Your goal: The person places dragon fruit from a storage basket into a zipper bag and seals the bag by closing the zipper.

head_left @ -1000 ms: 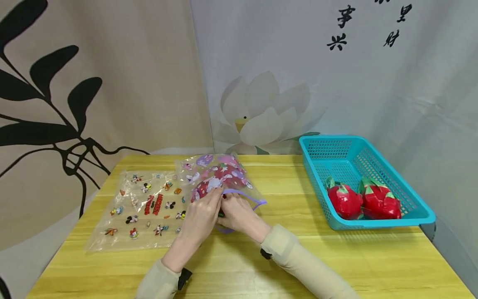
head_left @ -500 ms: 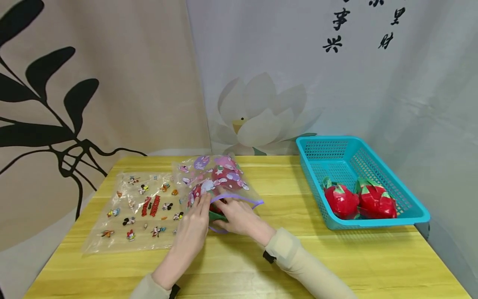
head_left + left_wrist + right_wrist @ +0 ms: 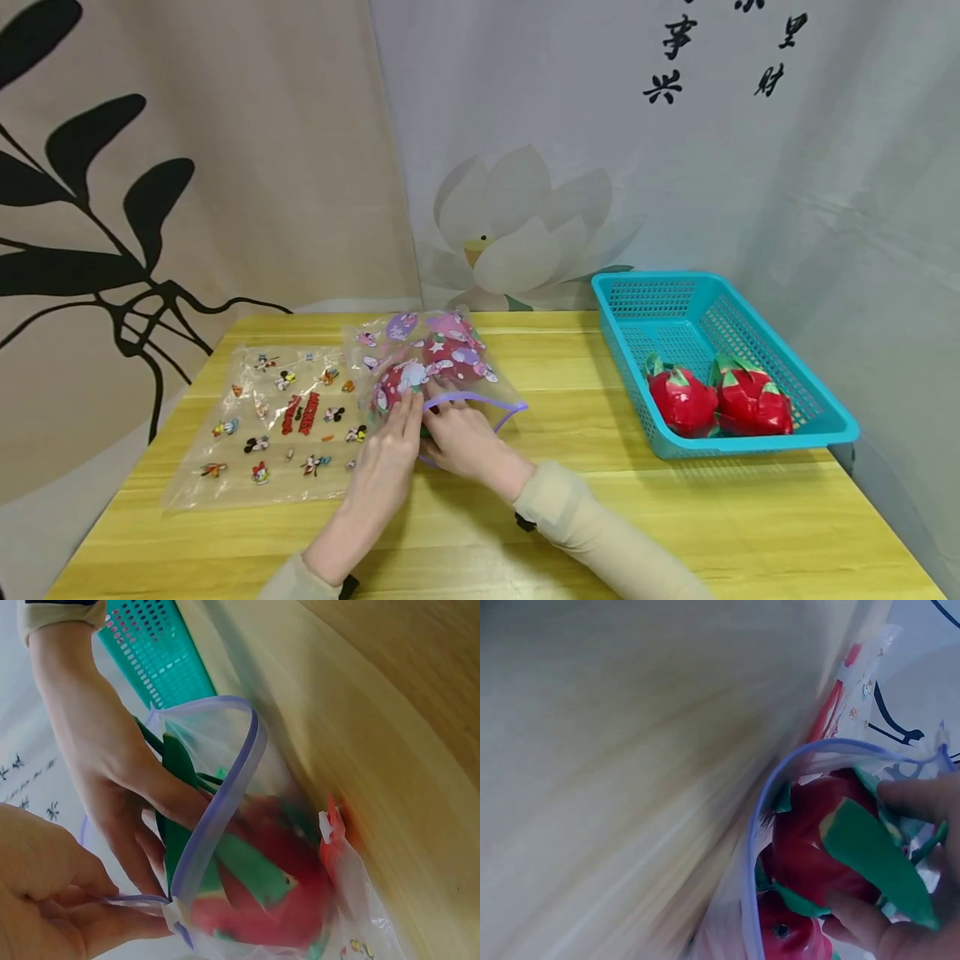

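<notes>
A clear zip bag (image 3: 402,327) with pink and purple cartoon prints lies at the middle of the table, its purple-edged mouth facing me. My left hand (image 3: 384,462) pinches the left side of that mouth between thumb and fingers, as the left wrist view shows. My right hand (image 3: 471,440) reaches in through the opening. In the right wrist view its thumb and fingers curl about a red toy dragon fruit (image 3: 817,832) with green leaves. Another red dragon fruit (image 3: 784,930) sits beside it inside the bag. Printed film partly hides the bag's contents in the head view.
A flat clear bag (image 3: 262,467) with mouse cartoon prints lies left of the filled one. On the right stands a turquoise basket (image 3: 611,342) holding two red dragon fruits (image 3: 681,402). A printed curtain (image 3: 300,167) hangs behind the wooden table (image 3: 562,517).
My left hand has shifted slightly left along the bag's mouth. My right hand has pushed deeper into the bag, taking the green-leaved dragon fruit further in. The whole head view has drifted a little.
</notes>
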Demonstrator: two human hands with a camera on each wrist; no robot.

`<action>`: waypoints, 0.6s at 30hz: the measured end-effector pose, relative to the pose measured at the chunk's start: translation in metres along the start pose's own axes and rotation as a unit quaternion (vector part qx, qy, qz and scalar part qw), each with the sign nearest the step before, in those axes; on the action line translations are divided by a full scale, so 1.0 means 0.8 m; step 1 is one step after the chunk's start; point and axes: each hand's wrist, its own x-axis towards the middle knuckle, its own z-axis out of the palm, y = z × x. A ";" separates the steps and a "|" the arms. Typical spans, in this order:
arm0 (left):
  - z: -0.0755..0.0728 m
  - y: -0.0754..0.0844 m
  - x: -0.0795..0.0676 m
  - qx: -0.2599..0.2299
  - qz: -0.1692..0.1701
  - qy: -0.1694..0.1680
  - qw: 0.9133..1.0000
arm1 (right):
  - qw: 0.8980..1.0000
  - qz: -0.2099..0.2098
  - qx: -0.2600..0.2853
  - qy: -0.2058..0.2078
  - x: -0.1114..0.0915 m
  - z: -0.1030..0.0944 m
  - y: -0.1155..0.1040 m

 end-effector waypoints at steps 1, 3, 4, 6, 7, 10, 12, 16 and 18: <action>0.000 0.000 0.000 0.002 0.001 0.002 1.000 | 1.000 0.003 -0.002 0.003 0.001 0.001 -0.001; 0.000 0.000 -0.001 0.005 0.003 0.005 1.000 | 1.000 0.009 0.000 0.005 0.004 0.002 -0.003; 0.000 0.000 -0.001 0.006 0.004 0.006 1.000 | 1.000 0.014 0.004 0.003 0.005 0.003 -0.004; 0.000 0.000 -0.002 0.010 0.005 0.008 1.000 | 1.000 0.020 0.012 0.001 0.007 0.003 -0.006; -0.001 0.000 -0.002 0.012 0.006 0.009 1.000 | 1.000 0.023 0.015 -0.001 0.008 0.003 -0.007; -0.001 0.000 -0.002 0.015 0.007 0.009 1.000 | 0.999 0.027 0.026 0.001 0.010 0.003 -0.010; -0.001 0.001 -0.002 0.015 0.006 0.008 1.000 | 0.999 0.027 0.032 0.006 0.010 0.003 -0.012; -0.001 0.001 -0.002 0.010 0.005 0.006 1.000 | 0.999 0.031 0.036 0.022 0.011 0.006 -0.013; -0.001 0.001 -0.002 0.005 0.005 0.007 1.000 | 0.998 0.033 0.039 0.029 0.011 0.007 -0.013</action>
